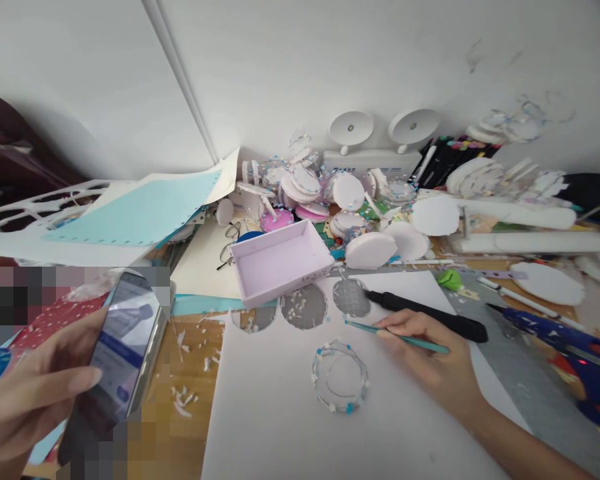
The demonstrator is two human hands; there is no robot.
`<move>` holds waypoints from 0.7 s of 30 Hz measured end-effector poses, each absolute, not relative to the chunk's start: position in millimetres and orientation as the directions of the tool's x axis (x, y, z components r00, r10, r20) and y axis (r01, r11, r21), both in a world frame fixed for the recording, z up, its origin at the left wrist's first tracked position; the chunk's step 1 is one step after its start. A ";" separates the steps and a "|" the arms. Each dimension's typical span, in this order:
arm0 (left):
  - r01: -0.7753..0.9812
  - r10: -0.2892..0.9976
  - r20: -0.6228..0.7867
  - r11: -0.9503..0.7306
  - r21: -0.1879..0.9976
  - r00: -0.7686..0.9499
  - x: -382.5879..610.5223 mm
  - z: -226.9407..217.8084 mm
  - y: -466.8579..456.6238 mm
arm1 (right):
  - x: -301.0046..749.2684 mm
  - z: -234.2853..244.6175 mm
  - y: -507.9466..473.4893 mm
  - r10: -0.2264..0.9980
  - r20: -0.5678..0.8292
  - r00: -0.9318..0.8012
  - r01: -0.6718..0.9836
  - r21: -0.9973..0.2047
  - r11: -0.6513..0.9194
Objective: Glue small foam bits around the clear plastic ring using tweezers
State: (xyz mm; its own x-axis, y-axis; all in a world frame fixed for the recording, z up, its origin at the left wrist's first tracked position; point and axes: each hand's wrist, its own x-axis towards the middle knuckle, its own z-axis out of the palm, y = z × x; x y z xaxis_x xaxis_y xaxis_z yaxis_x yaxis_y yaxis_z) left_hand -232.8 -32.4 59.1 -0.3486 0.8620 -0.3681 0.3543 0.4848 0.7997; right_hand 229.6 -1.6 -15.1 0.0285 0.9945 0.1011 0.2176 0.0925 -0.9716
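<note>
My left hand (27,393) grips a smartphone (125,340) at the lower left, thumb across its lit screen. My right hand (430,357) rests on a white foam sheet (280,413) and pinches a thin teal tool (405,337) whose tip points left. A clear ring dotted with blue beads (340,377) lies on the sheet just left of that hand. A black pen-like tool (430,317) lies right behind my fingers. Three round holes (304,307) are cut along the sheet's far edge.
A shallow pink box (280,260) sits behind the sheet. Beyond it are piled white foam discs (370,250), a twin-headed white lamp (375,143) and markers. A blue glue gun (580,360) lies at right. Light-blue paper (140,213) lies at left. Foam scraps litter the wooden desk (190,373).
</note>
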 end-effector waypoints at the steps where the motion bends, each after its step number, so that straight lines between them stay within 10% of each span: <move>1: 0.277 0.860 -0.387 0.481 0.832 -0.332 -232.6 59.0 -32.5 | 229.5 -15.4 -1.4 0.995 0.099 0.027 0.216 -0.972 0.091; 21: 0.240 0.802 -0.506 0.585 0.775 -0.318 -198.2 72.4 -8.3 | 227.0 -9.5 -1.5 0.995 0.079 0.068 0.194 -0.979 0.065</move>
